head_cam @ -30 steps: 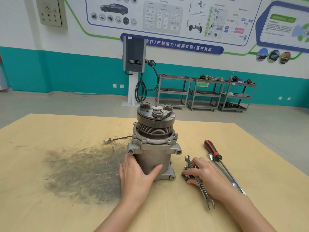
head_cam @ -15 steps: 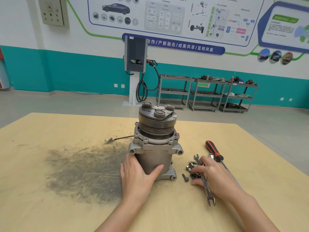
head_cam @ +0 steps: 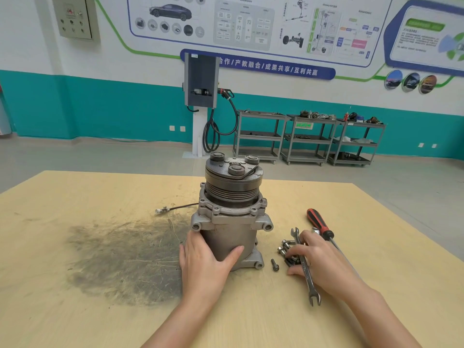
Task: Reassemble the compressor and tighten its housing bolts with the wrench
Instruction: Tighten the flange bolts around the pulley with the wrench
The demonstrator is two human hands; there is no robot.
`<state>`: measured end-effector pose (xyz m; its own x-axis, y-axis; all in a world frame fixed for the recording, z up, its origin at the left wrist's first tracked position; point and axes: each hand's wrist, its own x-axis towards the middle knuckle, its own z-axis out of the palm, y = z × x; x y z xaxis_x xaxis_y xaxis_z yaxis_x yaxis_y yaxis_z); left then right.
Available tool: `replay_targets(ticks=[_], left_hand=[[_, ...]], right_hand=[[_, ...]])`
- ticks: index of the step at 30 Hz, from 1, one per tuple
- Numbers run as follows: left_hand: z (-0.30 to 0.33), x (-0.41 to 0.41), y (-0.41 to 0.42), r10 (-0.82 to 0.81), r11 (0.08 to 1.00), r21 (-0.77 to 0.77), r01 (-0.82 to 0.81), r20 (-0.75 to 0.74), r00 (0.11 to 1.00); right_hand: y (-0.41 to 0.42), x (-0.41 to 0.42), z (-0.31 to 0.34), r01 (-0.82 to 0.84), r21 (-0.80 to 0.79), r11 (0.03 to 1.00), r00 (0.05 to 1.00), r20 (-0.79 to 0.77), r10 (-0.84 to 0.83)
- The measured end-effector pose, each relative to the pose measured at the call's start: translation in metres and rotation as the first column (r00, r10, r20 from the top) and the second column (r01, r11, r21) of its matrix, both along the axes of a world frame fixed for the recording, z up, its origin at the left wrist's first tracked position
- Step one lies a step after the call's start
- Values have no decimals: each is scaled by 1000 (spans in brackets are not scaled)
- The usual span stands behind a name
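Now gripping the upright compressor (head_cam: 232, 222) low on its body with the left hand (head_cam: 204, 268); right hand (head_cam: 325, 263) bent-fingered over bolts (head_cam: 283, 248) and wrench (head_cam: 311, 285), hold unclear.

Red-and-black screwdriver (head_cam: 320, 223) on the stained table (head_cam: 100, 197); three carts (head_cam: 308, 140), seemingly parts-laden, behind.

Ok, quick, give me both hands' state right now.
Left hand: holds the compressor body.
Right hand: over the wrench, fingertips at the bolts; grip cannot be told.
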<state>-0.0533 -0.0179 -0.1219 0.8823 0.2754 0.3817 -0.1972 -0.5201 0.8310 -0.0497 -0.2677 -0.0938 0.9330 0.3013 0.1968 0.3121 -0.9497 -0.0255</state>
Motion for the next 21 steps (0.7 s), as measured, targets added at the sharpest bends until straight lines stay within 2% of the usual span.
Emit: replay_targets(ticks=[9,21], left_hand=[[-1,1,0,-1,1000,-3,1,9,1000],[-3,2,0,-4,1000,-5,4,17,1000]], right_hand=[[0,1,-2,71,19,997,997,18,-72],[1,1,-2,101,32,994,994,-37,-100]])
